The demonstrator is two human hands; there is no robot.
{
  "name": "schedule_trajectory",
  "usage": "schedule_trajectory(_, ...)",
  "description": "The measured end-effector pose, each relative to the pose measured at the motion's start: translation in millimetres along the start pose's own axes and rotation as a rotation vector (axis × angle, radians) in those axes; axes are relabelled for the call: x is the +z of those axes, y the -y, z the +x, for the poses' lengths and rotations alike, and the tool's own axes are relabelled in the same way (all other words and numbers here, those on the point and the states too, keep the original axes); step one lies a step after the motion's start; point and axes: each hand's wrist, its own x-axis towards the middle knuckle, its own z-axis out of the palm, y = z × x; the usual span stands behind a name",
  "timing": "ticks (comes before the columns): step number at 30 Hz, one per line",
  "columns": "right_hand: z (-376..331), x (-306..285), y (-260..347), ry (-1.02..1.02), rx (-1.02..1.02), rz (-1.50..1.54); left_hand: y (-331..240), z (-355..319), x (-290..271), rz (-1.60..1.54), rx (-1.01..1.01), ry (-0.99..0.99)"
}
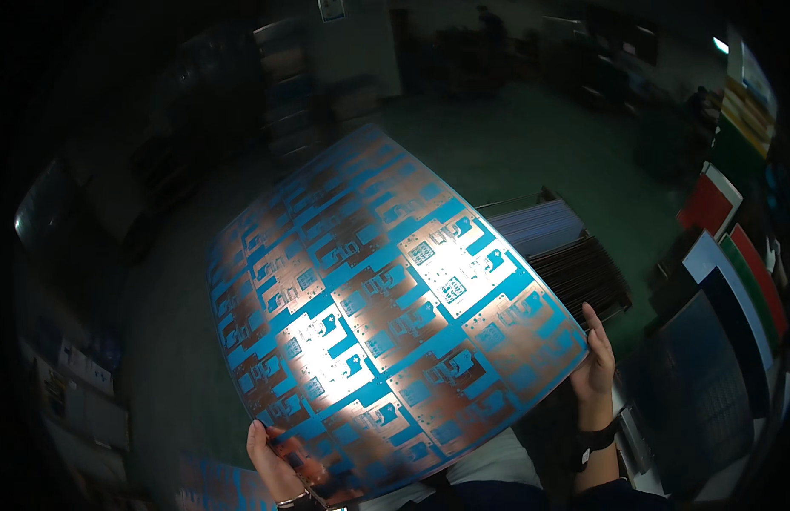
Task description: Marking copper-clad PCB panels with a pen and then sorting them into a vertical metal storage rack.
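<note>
A large circuit board panel (386, 315), copper with a repeating blue pattern, fills the middle of the head view. It is tilted, and bright light glares off its copper. My left hand (276, 464) grips the near left corner, thumb on top and the other fingers hidden beneath. At the right corner my right hand (594, 362) holds the edge, its fingers upright along the rim and part of the hand behind the panel. A dark band circles my right wrist.
Beyond my right hand stands a rack (582, 272) of closely packed thin panels. Red, green, white and dark boards (735, 272) lean at the right. Another blue-patterned panel (220, 481) shows at lower left. A dim figure (490, 30) is far off on the green floor (472, 136).
</note>
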Motion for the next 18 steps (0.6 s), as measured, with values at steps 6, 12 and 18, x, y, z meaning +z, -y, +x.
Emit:
schedule_trajectory(6, 0, 8, 7, -0.035, 0.012, 0.018, -11, -7, 12, 0.082, -0.051, -0.075)
schedule_trajectory(12, 0, 15, 12, -0.049, 0.022, 0.049, -20, -18, 26, 0.090, -0.130, -0.158)
schedule_trajectory(18, 10, 0, 7, 0.047, 0.062, 0.015, -39, -21, 42, 0.117, -0.078, -0.191)
